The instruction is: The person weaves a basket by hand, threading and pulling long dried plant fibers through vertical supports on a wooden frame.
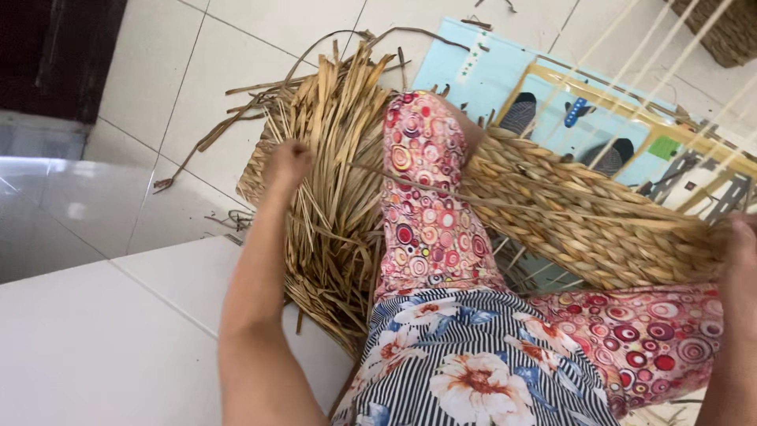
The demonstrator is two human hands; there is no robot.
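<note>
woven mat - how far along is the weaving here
Done: a broad stretch of the woven mat is already plaited, lying over the lap. In hand: the left hand reaches into the loose dried straw; the right hand grips the mat's edge. Left: a thick bundle of straw remains unwoven.

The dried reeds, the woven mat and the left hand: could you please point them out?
Dried reeds (335, 181), head view, middle of the loose bundle.
Woven mat (583, 213), head view, centre of the braided surface.
Left hand (288, 162), head view, back of the hand.
</note>
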